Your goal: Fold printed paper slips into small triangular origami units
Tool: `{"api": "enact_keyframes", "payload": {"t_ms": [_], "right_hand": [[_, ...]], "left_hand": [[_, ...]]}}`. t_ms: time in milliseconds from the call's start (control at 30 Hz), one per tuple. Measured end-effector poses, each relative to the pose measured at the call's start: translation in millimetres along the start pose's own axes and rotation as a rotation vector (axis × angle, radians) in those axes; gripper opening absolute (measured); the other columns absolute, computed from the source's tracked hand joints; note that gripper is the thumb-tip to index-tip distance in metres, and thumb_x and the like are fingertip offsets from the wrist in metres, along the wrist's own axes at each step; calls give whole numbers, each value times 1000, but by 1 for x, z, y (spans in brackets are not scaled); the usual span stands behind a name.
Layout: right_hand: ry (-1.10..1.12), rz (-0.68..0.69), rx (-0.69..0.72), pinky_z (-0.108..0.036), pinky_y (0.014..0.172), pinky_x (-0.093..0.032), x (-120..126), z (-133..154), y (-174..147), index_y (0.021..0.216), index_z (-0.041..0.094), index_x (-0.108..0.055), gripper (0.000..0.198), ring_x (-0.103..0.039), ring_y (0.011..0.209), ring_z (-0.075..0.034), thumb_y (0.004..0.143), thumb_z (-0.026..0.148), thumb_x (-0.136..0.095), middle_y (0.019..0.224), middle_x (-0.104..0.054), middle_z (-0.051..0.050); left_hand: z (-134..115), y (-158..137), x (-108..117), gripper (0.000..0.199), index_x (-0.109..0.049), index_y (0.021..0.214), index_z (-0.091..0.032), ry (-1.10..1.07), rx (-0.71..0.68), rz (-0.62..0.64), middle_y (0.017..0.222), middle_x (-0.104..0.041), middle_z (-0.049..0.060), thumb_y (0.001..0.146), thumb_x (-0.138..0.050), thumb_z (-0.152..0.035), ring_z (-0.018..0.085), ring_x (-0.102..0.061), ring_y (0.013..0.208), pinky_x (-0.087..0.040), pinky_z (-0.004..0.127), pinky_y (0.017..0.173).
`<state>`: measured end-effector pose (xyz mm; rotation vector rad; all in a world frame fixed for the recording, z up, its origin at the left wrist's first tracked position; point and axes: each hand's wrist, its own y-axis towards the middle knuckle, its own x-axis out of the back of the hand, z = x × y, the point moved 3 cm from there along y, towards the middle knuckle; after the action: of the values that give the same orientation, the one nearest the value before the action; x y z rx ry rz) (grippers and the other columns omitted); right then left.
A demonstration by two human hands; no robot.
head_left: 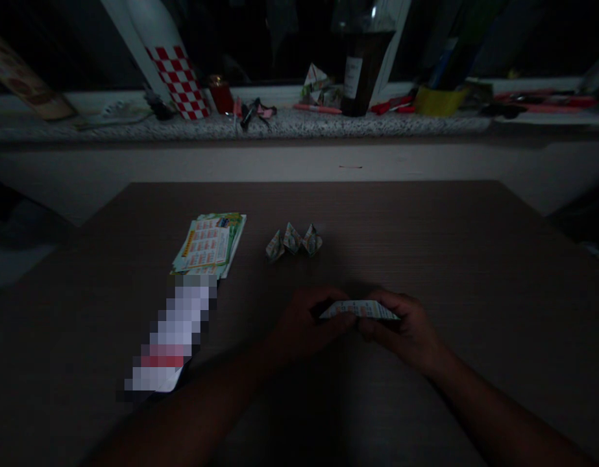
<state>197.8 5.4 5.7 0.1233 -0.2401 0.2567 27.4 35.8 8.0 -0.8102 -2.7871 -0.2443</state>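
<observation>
A folded strip of printed paper (pixel 360 307) is held low over the table between my two hands. My left hand (pixel 311 324) pinches its left part, thumb in front and fingers behind. On the other side my right hand (pixel 403 327) grips the right part, with the thumb near the paper's lower middle. Both far corners of the paper slope down, so it looks like a flat trapezoid. Beyond my left hand stand three small folded paper pieces (pixel 293 240) in a row. To their left lies a stack of printed paper slips (pixel 206 243).
A phone-like device (pixel 175 334), its screen pixelated, lies below the stack on the brown table (pixel 426 240). Along the stone windowsill (pixel 299 130) stand a red-and-white checkered bottle (pixel 180 81), a dark bottle (pixel 360 74), a yellow container (pixel 440 102) and several small items. The room is dim.
</observation>
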Motion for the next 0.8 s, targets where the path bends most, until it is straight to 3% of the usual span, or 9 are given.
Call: {"api": "enact_keyframes", "payload": {"t_ms": [367,500,600,800], "right_hand": [[22,-9,-16,-21,46,-35,-1,-3,0,79,17,-60,20,-44,52,-10,84,37,-62,60,-51,2],[96,-44,-25,-21,44,-32,-2,-8,0,68,18,-53,29,-40,49,-9,85,42,-60,57,-48,3],[115,-24,-10,-22,46,-32,-3,-7,1,72,18,-55,28,-41,50,-10,87,41,-58,57,-49,3],[115,-25,-16,-23,48,-33,-3,-3,2,74,18,-55,26,-43,51,-10,90,39,-55,57,-50,3]], "left_hand": [[1,-1,-1,32,-65,89,-14,-3,31,24,75,-63,2,88,-52,-43,12,-54,68,-39,21,62],[1,0,-2,37,-63,78,-13,48,33,28,63,-55,-1,91,-46,-44,10,-47,58,-34,21,55],[-1,0,-2,41,-59,69,-13,77,26,39,60,-50,-2,92,-43,-44,9,-45,56,-32,21,53],[-3,0,-4,37,-60,71,-14,62,27,76,60,-49,-3,91,-46,-42,9,-45,56,-32,21,53]]}}
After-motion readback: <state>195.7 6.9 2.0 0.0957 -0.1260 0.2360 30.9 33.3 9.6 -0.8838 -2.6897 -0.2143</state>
